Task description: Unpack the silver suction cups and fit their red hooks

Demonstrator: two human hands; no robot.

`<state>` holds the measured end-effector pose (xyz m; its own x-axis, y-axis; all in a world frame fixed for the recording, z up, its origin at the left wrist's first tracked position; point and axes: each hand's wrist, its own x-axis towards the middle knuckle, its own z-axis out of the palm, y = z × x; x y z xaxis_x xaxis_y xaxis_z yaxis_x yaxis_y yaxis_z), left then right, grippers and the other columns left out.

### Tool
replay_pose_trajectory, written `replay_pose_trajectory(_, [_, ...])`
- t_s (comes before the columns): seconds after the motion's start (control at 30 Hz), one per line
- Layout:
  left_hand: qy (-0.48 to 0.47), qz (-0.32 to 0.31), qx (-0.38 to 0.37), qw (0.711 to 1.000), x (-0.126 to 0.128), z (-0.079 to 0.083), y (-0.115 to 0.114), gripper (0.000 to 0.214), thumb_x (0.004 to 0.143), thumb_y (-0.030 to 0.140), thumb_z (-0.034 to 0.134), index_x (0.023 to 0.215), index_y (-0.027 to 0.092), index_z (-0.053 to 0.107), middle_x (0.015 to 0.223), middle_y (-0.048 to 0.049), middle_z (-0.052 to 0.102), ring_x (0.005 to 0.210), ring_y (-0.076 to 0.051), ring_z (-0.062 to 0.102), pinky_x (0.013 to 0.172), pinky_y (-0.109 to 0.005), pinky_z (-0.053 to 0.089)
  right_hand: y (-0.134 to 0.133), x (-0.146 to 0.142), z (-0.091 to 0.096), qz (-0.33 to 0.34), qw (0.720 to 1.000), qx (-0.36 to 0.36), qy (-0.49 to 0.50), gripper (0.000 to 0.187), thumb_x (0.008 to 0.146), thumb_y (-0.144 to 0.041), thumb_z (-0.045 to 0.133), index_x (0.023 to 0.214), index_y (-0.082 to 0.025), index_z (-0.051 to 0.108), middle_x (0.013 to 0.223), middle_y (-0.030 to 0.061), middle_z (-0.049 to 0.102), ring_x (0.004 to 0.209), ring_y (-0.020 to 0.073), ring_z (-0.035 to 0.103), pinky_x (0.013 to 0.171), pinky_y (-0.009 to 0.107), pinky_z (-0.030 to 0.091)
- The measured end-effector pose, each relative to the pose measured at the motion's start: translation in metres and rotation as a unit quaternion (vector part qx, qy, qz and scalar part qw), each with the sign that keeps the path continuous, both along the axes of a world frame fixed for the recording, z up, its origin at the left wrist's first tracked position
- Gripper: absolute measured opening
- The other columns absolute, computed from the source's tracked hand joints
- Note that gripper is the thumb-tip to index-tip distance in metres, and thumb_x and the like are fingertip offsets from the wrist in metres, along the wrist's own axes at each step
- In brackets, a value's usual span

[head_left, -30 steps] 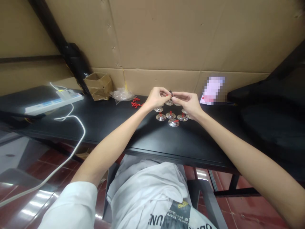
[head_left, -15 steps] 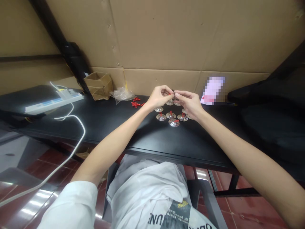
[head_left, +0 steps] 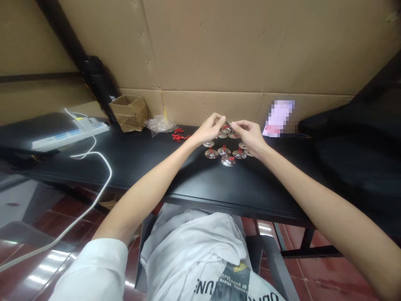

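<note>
Held up between both hands is a small silver finger cymbal (head_left: 227, 128) with some red cord at it. My left hand (head_left: 209, 128) pinches its left side between thumb and fingers. On the opposite side my right hand (head_left: 249, 134) grips the rim, fingers closed. Below the hands several more finger cymbals (head_left: 228, 161) lie on the black table (head_left: 194, 182), some with red cord loops standing up from their centres. The right hand partly covers a few cymbals at the right of the group. Left of the hands is a small pile of red cords (head_left: 178, 136).
A clear plastic bag (head_left: 160, 124) and an open cardboard box (head_left: 129, 113) stand at the back left. Farther left is a white power strip (head_left: 70, 136) with a white cable. A phone with a blurred screen (head_left: 278, 119) leans at the back right, near a dark bag (head_left: 354, 154).
The held cymbal has turned from nearly edge-on to showing more of its shiny face, with the fingers shifting slightly around it. The cymbals on the table stay put.
</note>
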<state>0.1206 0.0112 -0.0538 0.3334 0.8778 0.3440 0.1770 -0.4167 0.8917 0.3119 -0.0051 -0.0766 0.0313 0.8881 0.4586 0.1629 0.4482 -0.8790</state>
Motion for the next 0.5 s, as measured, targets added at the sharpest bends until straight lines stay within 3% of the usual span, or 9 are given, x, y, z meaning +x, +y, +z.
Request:
replay_pose_trajectory(0.2, [0.009,-0.052,0.015,0.999,0.0003,0.0034,-0.0104,0.032,0.108,0.049,0.063,0.12,0.02,0.058,0.113,-0.0103,0.075,0.091,-0.016,0.072,0.078,-0.026,0.055,-0.0041,-0.0044,0.0023,0.005,1.0,0.002,-0.013,0.054,0.076,-0.071,0.089,0.091,-0.021,0.077,0.094,0.0078,0.078,0.09,0.0249,0.073,0.08,0.04,0.066])
replay_pose_trajectory(0.5, [0.022,-0.055,0.047,0.997,-0.0029,-0.0037,-0.0026,0.037,0.098,0.042,0.077,0.12,0.019,0.058,0.102,-0.0067,0.071,0.086,-0.015,0.068,0.08,-0.029,0.053,-0.0019,-0.0037,0.0042,0.004,1.0,-0.016,0.012,0.046,0.085,-0.066,0.086,0.085,-0.021,0.075,0.09,0.0064,0.076,0.085,0.0215,0.073,0.076,0.035,0.065])
